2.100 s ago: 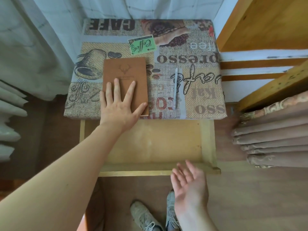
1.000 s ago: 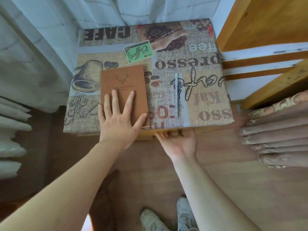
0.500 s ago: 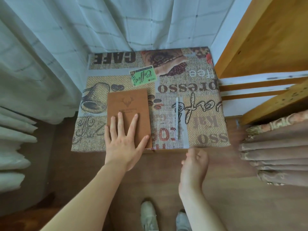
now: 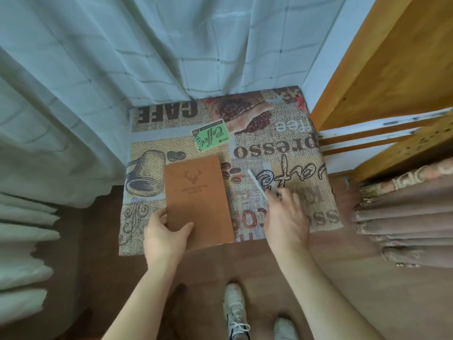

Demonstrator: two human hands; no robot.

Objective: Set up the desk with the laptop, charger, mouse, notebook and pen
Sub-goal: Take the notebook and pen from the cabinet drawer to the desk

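The brown notebook lies flat on the bench, left of its middle, its near short edge reaching the bench's front edge. The left hand grips the notebook's near left corner, thumb on top of the cover and the fingers curled round the left edge. Just to the right, the white pen lies slanted, its far tip pointing away and leftward; the right hand comes down over its near end, fingertips pinching it, though the exact contact is blurred. A narrow strip of patterned cloth separates pen and notebook. Beyond the notebook, the far half of the bench is open, printed cloth only. A pale curtain hangs close along the back and left edges, and a wooden frame crowds the right edge. The front edge faces the wooden floor, where 2 white shoes stand.
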